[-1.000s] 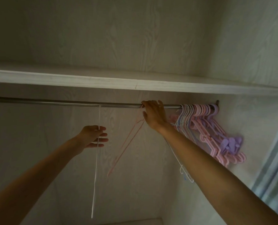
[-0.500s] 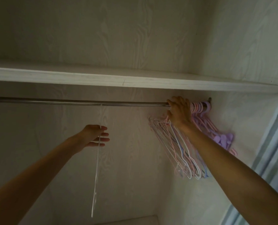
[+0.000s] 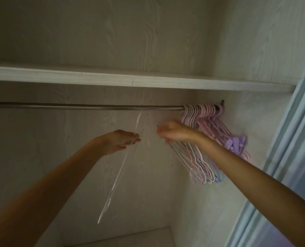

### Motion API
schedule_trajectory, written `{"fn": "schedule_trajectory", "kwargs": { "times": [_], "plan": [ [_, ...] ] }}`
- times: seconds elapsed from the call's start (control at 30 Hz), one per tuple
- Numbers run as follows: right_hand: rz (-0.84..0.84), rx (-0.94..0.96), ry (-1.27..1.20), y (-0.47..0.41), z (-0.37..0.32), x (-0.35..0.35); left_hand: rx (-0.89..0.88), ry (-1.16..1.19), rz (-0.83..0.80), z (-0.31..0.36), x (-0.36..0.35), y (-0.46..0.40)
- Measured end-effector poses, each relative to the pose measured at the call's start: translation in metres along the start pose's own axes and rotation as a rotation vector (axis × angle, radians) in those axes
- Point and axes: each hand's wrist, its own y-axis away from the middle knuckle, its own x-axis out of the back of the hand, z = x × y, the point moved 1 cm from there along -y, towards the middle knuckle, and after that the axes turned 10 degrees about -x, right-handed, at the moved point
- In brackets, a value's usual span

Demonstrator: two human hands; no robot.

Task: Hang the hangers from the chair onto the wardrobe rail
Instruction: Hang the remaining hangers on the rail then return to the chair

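Here, the left hand (image 3: 120, 141) lies loosely open against a blurred white hanger (image 3: 119, 168); the right hand (image 3: 173, 131), motion-blurred, grasps bunched wire hangers (image 3: 199, 166) below the rail (image 3: 85, 106).

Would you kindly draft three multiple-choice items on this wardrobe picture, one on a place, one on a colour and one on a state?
1. Where on the rail do the bunched hangers hang?
A. its right end
B. its middle
C. its left end

2. What colour are the clip hangers nearest the side wall?
A. green
B. purple
C. black

3. How is the left hand?
A. clenched in a fist
B. gripping the rail
C. fingers extended beside a blurred white hanger

Answers: 1 A, the hooks crowd by the right bracket. 2 B, they show lilac. 3 C, the fingers lie straight below the rail.
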Motion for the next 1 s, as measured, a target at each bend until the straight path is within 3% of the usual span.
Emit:
{"fn": "schedule_trajectory", "kwargs": {
  "times": [0.07, 0.13, 0.37, 0.47, 0.57, 0.63, 0.67, 0.8, 0.87, 1.0],
  "plan": [
    [-0.422, -0.136, -0.077, 0.02, -0.011, -0.02, -0.007, 0.026, -0.054, 0.003, -0.012, -0.002],
    [-0.496, -0.131, -0.083, 0.028, -0.013, -0.033, -0.027, 0.052, -0.075, 0.007, -0.025, -0.005],
    [-0.13, -0.155, -0.117, 0.031, 0.002, -0.043, -0.084, 0.173, -0.017, 0.021, -0.055, -0.016],
    [-0.102, -0.138, -0.187, 0.031, 0.009, -0.044, -0.121, 0.194, -0.017, 0.033, -0.064, -0.019],
    [-0.004, -0.096, -0.24, 0.022, 0.015, -0.042, -0.158, 0.144, 0.001, 0.048, -0.064, -0.024],
    [0.09, -0.071, -0.235, 0.01, 0.018, -0.039, -0.191, 0.066, 0.11, 0.055, -0.057, -0.03],
    [0.129, -0.061, -0.229, 0.004, 0.019, -0.037, -0.22, -0.034, 0.208, 0.056, -0.051, -0.033],
    [0.187, -0.104, -0.218, -0.024, 0.026, -0.03, -0.416, -0.96, 0.604, 0.046, -0.022, -0.038],
    [0.172, -0.134, -0.185, -0.039, 0.032, -0.033, -0.439, -1.196, 0.558, 0.035, -0.011, -0.04],
    [0.126, -0.174, -0.096, -0.057, 0.047, -0.045, -0.273, -1.423, 0.378, 0.012, -0.002, -0.048]
  ]
}}
